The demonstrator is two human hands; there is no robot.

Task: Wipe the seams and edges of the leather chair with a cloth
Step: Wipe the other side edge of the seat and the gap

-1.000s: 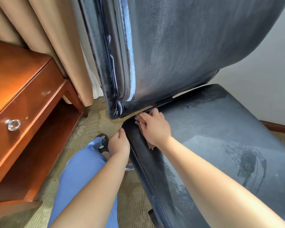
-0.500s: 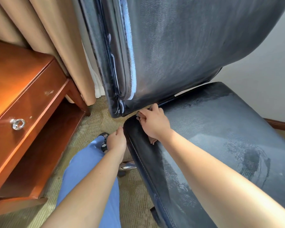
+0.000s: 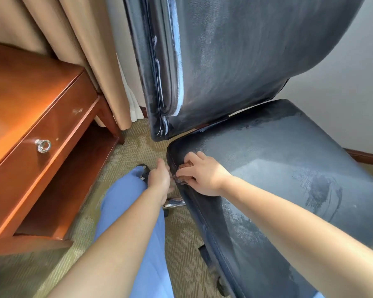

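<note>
- Pressing the cloth [image 3: 184, 173] onto the chair seat's side seam [image 3: 205, 220] near its back corner, my right hand [image 3: 202, 176] had its grip curled over it.
- That seam ran lengthwise back toward me, below my wrist.
- My left hand [image 3: 160, 179] was just beside the seat edge; its grip I could not tell.

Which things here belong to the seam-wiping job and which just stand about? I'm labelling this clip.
Part of the job:
- dark blue-black leather chair
- small brownish cloth, pressed on the seat's edge seam
- right hand, holding the cloth
- left hand, at the seat's side

Just standing about:
- reddish wooden bedside table with ring-pull drawer
- beige curtain
</note>
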